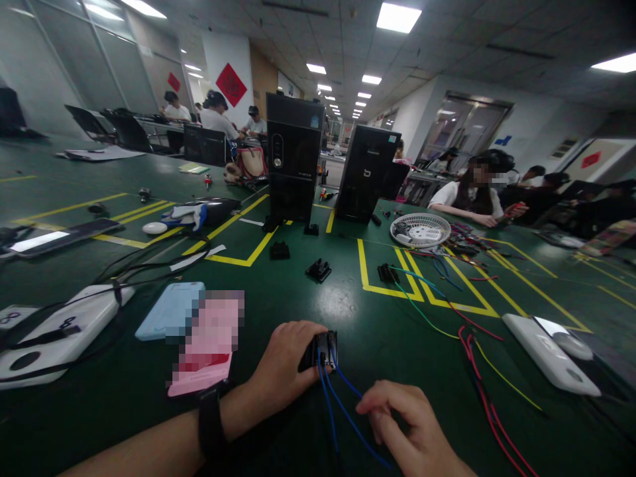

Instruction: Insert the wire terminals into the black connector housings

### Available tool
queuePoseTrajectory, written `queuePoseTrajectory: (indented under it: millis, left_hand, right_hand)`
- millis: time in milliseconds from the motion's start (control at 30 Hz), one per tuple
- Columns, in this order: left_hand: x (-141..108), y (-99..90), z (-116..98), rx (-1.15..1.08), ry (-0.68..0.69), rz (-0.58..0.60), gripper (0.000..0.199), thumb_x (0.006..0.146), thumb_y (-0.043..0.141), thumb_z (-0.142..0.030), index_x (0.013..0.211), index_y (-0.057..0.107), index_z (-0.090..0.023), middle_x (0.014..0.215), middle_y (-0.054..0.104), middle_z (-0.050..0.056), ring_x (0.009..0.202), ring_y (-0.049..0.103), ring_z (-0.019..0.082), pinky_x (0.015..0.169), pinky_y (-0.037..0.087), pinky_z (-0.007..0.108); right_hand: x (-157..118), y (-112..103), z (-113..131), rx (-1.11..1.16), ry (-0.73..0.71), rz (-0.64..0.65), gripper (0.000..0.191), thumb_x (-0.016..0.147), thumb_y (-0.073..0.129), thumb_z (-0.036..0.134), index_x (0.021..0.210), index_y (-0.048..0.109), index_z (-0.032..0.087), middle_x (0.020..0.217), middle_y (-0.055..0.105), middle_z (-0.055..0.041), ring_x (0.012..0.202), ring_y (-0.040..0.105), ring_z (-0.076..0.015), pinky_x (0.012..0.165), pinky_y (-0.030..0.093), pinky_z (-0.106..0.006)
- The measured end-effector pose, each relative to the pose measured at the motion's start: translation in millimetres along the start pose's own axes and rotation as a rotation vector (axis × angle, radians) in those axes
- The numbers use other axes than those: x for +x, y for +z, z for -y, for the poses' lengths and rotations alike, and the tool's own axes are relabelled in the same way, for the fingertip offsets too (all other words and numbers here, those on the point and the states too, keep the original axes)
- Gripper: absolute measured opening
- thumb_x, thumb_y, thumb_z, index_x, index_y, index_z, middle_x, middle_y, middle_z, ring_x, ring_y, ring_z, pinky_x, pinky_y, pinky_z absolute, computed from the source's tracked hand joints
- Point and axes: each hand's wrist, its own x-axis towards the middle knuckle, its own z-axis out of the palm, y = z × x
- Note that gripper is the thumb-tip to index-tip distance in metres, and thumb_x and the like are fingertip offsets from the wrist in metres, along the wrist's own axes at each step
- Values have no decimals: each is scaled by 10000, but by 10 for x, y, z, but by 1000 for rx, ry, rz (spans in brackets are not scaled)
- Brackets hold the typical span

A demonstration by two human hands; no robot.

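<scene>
Desk with a dark green top, crowded with electronics, seen from a head-worn camera. Near the middle, the left hand is clamped around a small black block, thumb below and fingers above. Blue wires run from the block toward the near edge. The right hand is just right of them, thumb and forefinger close together where one wire reaches its fingertips; whether that grip pinches the wire, I cannot tell. Left of the hands lie a pink slab, a light blue case and a white device crossed by black cables. Beyond the hands, loose black blocks sit among yellow tape outlines. To the right, red wires trail toward the near edge, beside another white device; farther off stands a white basket next to tangled wires. Two black computer towers stand upright at the far middle, hiding part of the room. A person sits at the far right. Fingers cover part of the held block, pixels mask much of the pink slab, and the right forearm is cut off.
</scene>
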Motion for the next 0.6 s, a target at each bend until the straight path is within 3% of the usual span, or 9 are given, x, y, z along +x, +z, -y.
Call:
queuePoseTrajectory:
  millis: [100, 200, 333, 467, 600]
  left_hand:
    - [5, -1, -2, -3, -3, -1, 418, 790, 695, -360, 1153, 514, -260, 1117, 610, 44, 1036, 553, 255, 923, 386, 447]
    - [4, -4, -1, -7, -1, -5, 411, 789, 693, -346, 1149, 518, -256, 1108, 610, 45, 1023, 555, 254, 915, 390, 446]
    - [-2, -2, 7, -7, -6, -7, 412, 787, 694, -332, 1150, 516, -254, 1114, 608, 46, 1029, 550, 254, 916, 388, 441]
    - [-2, 0, 14, -11, -11, -4, 415, 787, 696, -346, 1149, 516, -251, 1119, 607, 48, 1037, 545, 258, 921, 383, 439]
    - [-5, 3, 17, -9, -6, -8, 412, 790, 694, -347, 1147, 514, -249, 1114, 606, 45, 1033, 547, 255, 916, 386, 435]
  right_hand:
    - [7, -43, -12, 187, 18, 111, 295, 864, 375, 127, 801, 657, 188, 608, 626, -2, 579, 600, -120, 581, 443, -227]
    - [1, -58, -33, 254, 30, 121, 299, 838, 389, 106, 858, 670, 203, 685, 667, -15, 648, 624, -136, 628, 458, -254]
    - [-12, -37, -42, 252, 26, 114, 295, 857, 411, 99, 961, 656, 228, 767, 702, -18, 690, 638, -138, 672, 473, -273]
    - [-24, -23, -18, 244, 30, 118, 261, 898, 427, 128, 1010, 640, 230, 832, 708, -29, 603, 612, -112, 711, 493, -294]
    - [-12, -43, 9, 149, -16, 111, 261, 838, 542, 120, 1055, 628, 236, 840, 718, -34, 738, 646, -152, 758, 475, -313]
